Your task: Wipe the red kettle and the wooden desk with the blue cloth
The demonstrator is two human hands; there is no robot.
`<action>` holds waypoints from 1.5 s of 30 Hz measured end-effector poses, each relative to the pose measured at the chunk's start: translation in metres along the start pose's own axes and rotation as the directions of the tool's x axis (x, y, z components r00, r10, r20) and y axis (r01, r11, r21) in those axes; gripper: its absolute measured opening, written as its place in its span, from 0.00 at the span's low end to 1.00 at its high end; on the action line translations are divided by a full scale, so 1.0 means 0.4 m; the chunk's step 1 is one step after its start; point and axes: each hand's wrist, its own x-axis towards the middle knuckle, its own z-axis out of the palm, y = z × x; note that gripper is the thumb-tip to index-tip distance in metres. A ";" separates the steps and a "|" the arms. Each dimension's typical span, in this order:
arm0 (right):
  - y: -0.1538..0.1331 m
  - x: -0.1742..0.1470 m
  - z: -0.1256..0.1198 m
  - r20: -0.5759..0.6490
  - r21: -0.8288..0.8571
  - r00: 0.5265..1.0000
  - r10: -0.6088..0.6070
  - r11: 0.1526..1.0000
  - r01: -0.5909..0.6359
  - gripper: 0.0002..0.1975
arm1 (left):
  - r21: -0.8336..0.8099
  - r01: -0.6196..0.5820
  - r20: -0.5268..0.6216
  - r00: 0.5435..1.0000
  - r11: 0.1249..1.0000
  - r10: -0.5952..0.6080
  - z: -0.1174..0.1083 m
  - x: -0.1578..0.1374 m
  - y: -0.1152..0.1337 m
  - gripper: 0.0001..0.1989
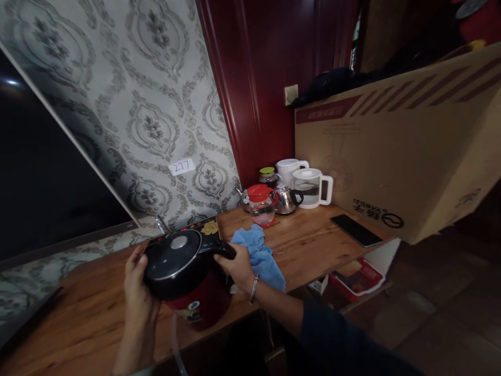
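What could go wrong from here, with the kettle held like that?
The red kettle, gripped by left hand and right hand, seems to sit near the table's front edge; it might slip off. The blue cloth under the right hand could weaken that grip. A thin cord dangling below might snag.

Wall: pale grey damask-patterned wallpaper point(156, 104)
Door: glossy dark red wooden door point(266, 78)
Bench: brown wood-grain bench point(313, 240)
Floor: dim brownish tiled floor point(450, 313)

Kettle point(183, 271) base (behind table edge), box print illegible
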 end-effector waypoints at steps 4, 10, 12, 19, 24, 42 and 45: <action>-0.060 -0.013 -0.033 -0.033 0.033 0.999 0.014 0.999 -0.013 0.11 | 0.017 -0.020 0.034 0.999 1.000 0.019 0.055 -0.037 0.063 0.22; -0.175 -0.016 -0.150 -0.094 0.019 0.995 -0.036 0.999 0.038 0.12 | -0.033 -0.040 0.202 0.978 0.999 0.046 0.182 -0.091 0.087 0.21; -0.201 -0.012 -0.204 -0.128 -0.008 0.990 -0.065 0.998 0.065 0.12 | -0.053 -0.030 0.281 0.959 0.998 0.043 0.234 -0.109 0.069 0.22; -0.222 0.015 -0.410 -0.291 -0.155 0.940 -0.179 0.978 0.138 0.13 | -0.119 0.032 0.414 0.910 0.992 0.021 0.434 -0.173 -0.064 0.22; -0.206 0.050 -0.534 -0.382 -0.261 0.896 -0.225 0.957 0.129 0.14 | -0.133 0.060 0.470 0.883 0.989 0.010 0.545 -0.218 -0.156 0.20; -0.118 0.159 -0.721 -0.456 -0.402 0.845 -0.279 0.912 0.084 0.16 | -0.097 0.064 0.501 0.866 0.993 -0.007 0.724 -0.237 -0.308 0.21; -0.100 0.181 -0.745 -0.463 -0.412 0.840 -0.283 0.908 0.079 0.16 | -0.069 0.040 0.498 0.867 0.997 0.000 0.744 -0.235 -0.319 0.21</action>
